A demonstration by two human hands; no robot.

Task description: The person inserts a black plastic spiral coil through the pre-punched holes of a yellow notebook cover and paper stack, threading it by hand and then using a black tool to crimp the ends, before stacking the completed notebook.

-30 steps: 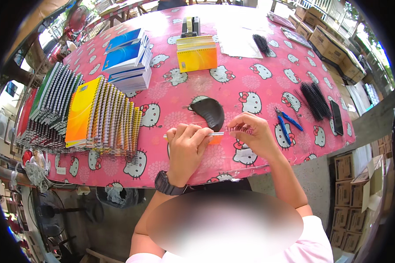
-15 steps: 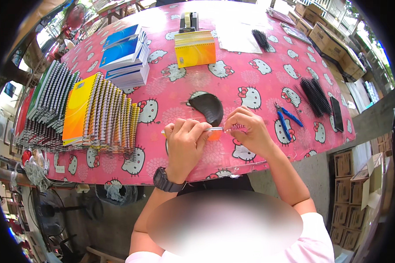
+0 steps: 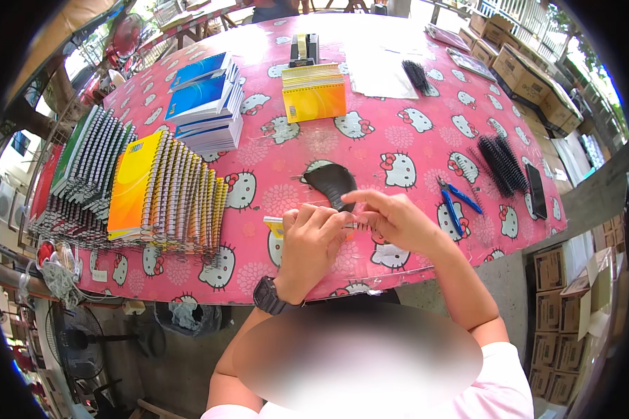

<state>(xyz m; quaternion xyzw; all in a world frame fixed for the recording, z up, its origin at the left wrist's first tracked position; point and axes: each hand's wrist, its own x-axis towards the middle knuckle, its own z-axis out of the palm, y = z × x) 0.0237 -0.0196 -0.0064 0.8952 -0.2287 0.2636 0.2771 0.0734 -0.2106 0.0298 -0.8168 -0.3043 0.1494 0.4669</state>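
My left hand, a dark watch on its wrist, grips a small yellow-orange notebook near the table's front edge. The fingers cover most of that notebook. Close against them, my right hand pinches a thin spiral binding coil at the notebook's edge, its forefinger stretched above. How far the coil runs through the holes is hidden. Just beyond both hands lies a curved black object of a kind I cannot make out. To the right rest blue-handled pliers.
Yellow spiral notebooks and dark-covered ones stack at left. Blue booklets, a yellow booklet stack and a tape dispenser stand farther back. Black coils and a phone lie right. Cardboard boxes stand beyond.
My right hand has moved left, close against my left hand, and its forefinger has straightened. Less of the coil shows between the hands. More of the notebook's left end is visible.
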